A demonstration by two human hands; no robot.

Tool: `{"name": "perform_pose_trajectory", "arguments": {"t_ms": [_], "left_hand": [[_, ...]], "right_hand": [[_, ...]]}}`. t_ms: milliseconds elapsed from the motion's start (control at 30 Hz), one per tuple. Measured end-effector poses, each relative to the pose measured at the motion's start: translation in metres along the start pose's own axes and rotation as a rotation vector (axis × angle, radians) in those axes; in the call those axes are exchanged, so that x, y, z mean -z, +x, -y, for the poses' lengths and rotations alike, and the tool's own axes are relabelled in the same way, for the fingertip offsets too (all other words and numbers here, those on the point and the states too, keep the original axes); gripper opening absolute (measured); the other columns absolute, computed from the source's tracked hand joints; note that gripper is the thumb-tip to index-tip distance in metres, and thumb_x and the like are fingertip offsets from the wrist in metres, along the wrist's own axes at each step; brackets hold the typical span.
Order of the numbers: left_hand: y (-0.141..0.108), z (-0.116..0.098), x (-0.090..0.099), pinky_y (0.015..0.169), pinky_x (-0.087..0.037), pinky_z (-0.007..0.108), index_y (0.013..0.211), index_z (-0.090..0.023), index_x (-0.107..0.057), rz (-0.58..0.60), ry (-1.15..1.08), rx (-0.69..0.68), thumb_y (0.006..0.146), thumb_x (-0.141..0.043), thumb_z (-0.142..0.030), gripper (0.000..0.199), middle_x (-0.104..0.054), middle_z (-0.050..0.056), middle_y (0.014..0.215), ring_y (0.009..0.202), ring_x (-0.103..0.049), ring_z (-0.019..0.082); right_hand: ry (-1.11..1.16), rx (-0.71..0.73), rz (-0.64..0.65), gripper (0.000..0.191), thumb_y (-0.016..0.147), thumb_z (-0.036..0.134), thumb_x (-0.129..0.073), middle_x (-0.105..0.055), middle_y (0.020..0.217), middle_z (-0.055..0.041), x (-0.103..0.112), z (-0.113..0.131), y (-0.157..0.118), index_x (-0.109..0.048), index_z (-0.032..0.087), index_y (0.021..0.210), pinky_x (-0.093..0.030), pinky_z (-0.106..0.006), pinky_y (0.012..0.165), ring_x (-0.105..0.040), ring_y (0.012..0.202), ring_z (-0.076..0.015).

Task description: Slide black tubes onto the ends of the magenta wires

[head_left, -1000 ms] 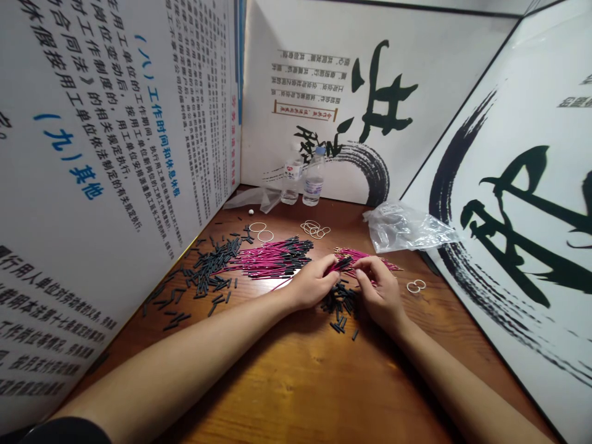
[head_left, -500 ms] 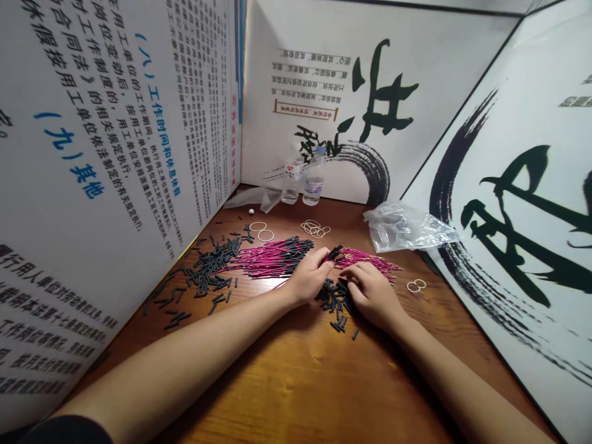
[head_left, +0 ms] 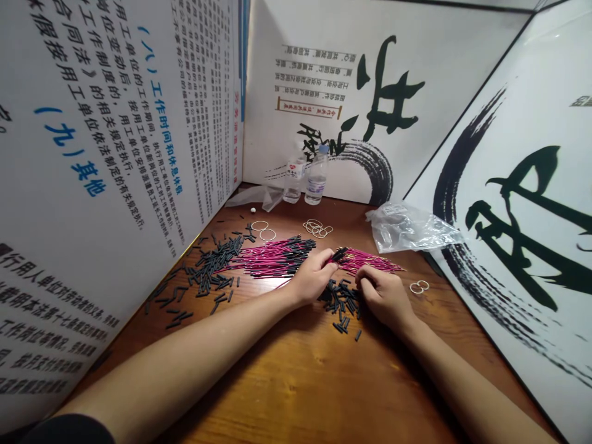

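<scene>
My left hand (head_left: 316,275) is closed round a small bunch of magenta wires whose black-sleeved ends (head_left: 340,253) stick out past the thumb. Just right of the black tube pile (head_left: 341,300), my right hand (head_left: 385,295) has its fingers curled together; whatever they pinch, if anything, is too small to make out. Behind that hand lies a bundle of magenta wires (head_left: 370,260) with bare tips. Left of my left hand, a larger spread of magenta wires (head_left: 268,258) has black sleeves on many right ends.
Loose black tubes (head_left: 210,268) are scattered on the left. Rubber bands (head_left: 317,229) lie behind the wires, with more bands (head_left: 419,287) at right. Two water bottles (head_left: 316,179) and a clear plastic bag (head_left: 409,229) stand or lie at the back. Printed panels (head_left: 319,74) enclose the wooden table (head_left: 296,382).
My right hand has shifted slightly right, away from the tube pile and the sleeved ends, and its fingers have curled in. My left hand keeps its grip on the wires.
</scene>
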State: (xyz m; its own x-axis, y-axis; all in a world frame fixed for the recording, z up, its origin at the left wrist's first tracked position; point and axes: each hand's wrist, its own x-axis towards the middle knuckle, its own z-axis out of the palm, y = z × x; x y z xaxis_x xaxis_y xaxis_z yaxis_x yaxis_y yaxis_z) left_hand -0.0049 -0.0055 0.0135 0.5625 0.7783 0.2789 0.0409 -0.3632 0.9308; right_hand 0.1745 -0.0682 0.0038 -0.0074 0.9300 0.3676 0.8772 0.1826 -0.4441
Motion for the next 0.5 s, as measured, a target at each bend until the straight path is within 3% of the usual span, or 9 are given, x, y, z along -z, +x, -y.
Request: {"name": "perform_pose_trajectory", "arguments": {"t_ms": [233, 500], "left_hand": [[-0.0001, 0.0019, 0.0005, 0.078, -0.039, 0.026, 0.084, -0.016, -0.053, 0.0, -0.023, 0.028, 0.086, -0.041, -0.023, 0.014, -0.053, 0.001, 0.081, 0.079, -0.047, 0.014], [-0.0007, 0.0038, 0.0001, 0.072, -0.038, 0.026, 0.082, -0.015, -0.052, 0.016, -0.018, 0.081, 0.087, -0.041, -0.022, 0.014, -0.052, -0.001, 0.077, 0.074, -0.045, 0.014]], "right_hand": [[0.158, 0.144, 0.017, 0.019, 0.077, 0.014, -0.042, -0.061, 0.062, 0.0007, -0.0003, 0.002, -0.0014, -0.055, 0.021, 0.067, -0.042, -0.024, 0.057, -0.055, 0.057, -0.0139], [0.128, 0.27, 0.063, 0.016, 0.081, 0.014, -0.045, -0.063, 0.068, -0.0005, 0.0017, 0.001, -0.0032, -0.059, 0.02, 0.076, -0.043, -0.025, 0.061, -0.056, 0.061, -0.0137]]}}
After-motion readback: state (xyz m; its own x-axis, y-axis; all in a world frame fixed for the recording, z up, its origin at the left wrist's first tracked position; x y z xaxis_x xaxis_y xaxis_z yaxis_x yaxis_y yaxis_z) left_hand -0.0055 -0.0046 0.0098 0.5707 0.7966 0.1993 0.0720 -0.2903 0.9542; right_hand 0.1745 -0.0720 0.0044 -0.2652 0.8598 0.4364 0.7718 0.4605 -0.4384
